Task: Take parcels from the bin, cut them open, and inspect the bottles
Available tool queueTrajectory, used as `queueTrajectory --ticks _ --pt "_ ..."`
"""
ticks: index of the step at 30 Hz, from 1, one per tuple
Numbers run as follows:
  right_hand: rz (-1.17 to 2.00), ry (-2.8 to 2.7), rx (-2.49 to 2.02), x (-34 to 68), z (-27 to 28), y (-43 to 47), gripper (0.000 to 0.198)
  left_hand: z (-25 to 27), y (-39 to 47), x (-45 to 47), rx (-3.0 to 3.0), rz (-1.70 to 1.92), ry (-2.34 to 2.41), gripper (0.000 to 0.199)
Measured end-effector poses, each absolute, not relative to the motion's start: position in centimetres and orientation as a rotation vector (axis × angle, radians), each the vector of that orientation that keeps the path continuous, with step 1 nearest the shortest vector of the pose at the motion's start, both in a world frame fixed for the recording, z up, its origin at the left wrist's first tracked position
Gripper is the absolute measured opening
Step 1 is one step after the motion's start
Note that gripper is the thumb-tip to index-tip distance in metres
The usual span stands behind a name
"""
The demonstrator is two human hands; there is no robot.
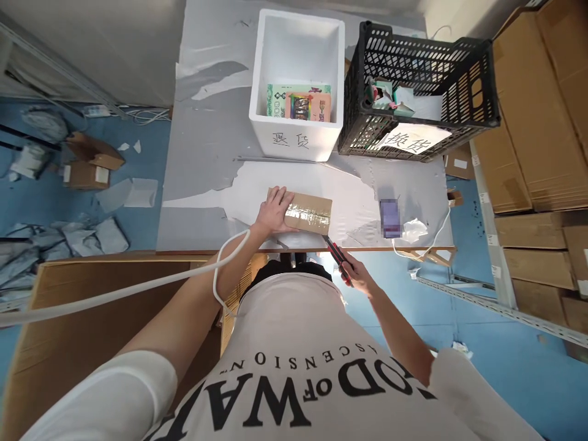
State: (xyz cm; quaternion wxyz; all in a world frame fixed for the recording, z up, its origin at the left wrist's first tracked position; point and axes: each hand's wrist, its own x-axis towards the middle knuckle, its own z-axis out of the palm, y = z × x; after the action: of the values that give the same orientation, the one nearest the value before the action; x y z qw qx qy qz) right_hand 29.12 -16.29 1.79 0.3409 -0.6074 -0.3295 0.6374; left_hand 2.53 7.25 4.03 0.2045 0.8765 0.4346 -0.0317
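Note:
A small brown cardboard box [309, 213] with shiny clear tape lies near the front edge of the table. My left hand [274, 211] grips its left end, fingers over the top. In my right hand [357, 274] is a red and black utility knife [338, 254], held just past the table's front edge. The knife's tip is at the box's lower right corner; whether it touches the cardboard I cannot tell. Under the box is a torn white patch of the table covering [353, 205].
Behind the box stand a white foam bin [294, 139] with colourful packets and a black plastic crate [420, 116] with small boxes. A blurred purple phone-like object [390, 218] lies right, near crumpled plastic [414, 230]. A white cable [138, 293] crosses my left arm. A large open carton [105, 318] stands left.

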Motion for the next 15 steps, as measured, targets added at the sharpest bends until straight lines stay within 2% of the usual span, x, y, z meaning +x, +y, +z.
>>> queueTrajectory --ticks 6,9,12,15 --pt "1.514 -0.696 -1.621 28.2 2.5 -19.1 0.071 4.3 7.5 2.5 2.451 -0.109 1.174 0.129" --pt "1.333 -0.471 -1.569 28.9 3.1 -19.2 0.065 4.7 7.9 2.1 2.385 -0.078 1.141 0.124" --pt "1.203 -0.29 -1.519 28.1 2.9 -16.8 0.047 4.4 9.0 0.9 2.193 0.147 1.254 0.091" --pt "1.238 -0.157 -1.459 25.4 2.1 -13.2 0.045 3.2 10.6 -0.3 1.895 0.351 1.38 0.063"
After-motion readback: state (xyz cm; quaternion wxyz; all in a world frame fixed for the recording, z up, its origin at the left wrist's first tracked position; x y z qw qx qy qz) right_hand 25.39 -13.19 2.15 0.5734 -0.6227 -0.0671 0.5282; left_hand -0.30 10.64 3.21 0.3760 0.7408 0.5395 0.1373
